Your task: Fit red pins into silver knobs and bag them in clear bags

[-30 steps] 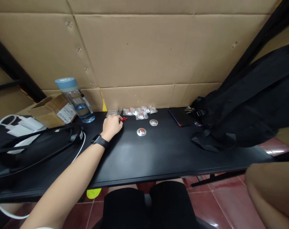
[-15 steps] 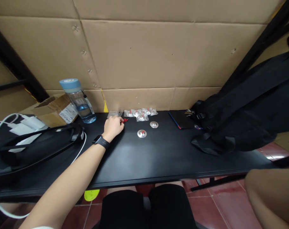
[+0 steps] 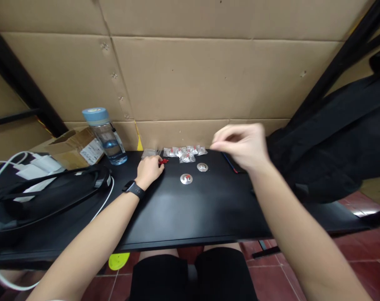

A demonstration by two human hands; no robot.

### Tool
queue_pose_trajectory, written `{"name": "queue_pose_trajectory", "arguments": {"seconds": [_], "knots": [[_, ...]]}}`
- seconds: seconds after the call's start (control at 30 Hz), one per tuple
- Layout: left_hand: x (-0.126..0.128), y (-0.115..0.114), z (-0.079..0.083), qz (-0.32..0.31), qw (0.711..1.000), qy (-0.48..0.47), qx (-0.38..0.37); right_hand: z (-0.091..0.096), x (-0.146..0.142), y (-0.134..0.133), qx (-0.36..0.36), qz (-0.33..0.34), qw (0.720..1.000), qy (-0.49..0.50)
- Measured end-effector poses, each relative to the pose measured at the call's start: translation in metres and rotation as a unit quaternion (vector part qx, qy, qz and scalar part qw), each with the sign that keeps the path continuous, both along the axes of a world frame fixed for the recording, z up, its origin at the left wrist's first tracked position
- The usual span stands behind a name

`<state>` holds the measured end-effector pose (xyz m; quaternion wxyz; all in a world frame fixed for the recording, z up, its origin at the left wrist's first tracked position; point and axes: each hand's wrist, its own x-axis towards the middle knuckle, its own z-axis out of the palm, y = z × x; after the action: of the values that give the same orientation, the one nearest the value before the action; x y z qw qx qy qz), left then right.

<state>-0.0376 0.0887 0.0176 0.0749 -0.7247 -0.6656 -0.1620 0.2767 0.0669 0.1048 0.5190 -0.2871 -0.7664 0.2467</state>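
Observation:
My left hand (image 3: 149, 170), with a dark watch on the wrist, rests on the black table with its fingers bent down and closed. Small red pieces (image 3: 164, 161) show right at its fingertips; whether they are gripped is hidden. Over the table's right part my right hand (image 3: 241, 144) hovers, slightly blurred, thumb and fingers drawn into a pinch; anything in it is too small to make out. Between the hands lie two silver discs, the nearer disc (image 3: 186, 179) with a red mark and the farther disc (image 3: 202, 167). Several similar discs in clear bags (image 3: 187, 157) lie behind them.
Clear plastic bags (image 3: 149, 154) lie behind my left hand. A blue-lidded water bottle (image 3: 110, 144), an open cardboard box (image 3: 69, 148) and a black bag (image 3: 52, 200) with chargers stand left. A black backpack (image 3: 328, 146) fills the right. Cardboard (image 3: 183, 79) walls the back.
My right hand has come into view from the right and is now raised over the table. My left hand has stayed by the red pieces. The view has shifted slightly.

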Motion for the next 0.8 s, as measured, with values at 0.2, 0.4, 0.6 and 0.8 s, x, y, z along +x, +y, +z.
{"name": "queue_pose_trajectory", "arguments": {"seconds": [0.2, 0.4, 0.6, 0.8], "knots": [[0.0, 0.003, -0.006, -0.003, 1.0, 0.012, 0.011, -0.088, -0.013, 0.056, -0.072, -0.09, 0.969, -0.218], [0.001, 0.007, -0.016, -0.021, 0.999, 0.015, 0.023, -0.11, -0.001, 0.068, -0.076, -0.09, 0.965, -0.234], [-0.002, 0.009, -0.016, -0.032, 0.999, 0.007, 0.034, -0.105, 0.002, 0.064, -0.077, -0.127, 0.967, -0.207], [-0.001, 0.008, -0.01, -0.037, 0.998, 0.02, 0.045, -0.103, 0.002, 0.064, -0.072, -0.13, 0.97, -0.19]]}}
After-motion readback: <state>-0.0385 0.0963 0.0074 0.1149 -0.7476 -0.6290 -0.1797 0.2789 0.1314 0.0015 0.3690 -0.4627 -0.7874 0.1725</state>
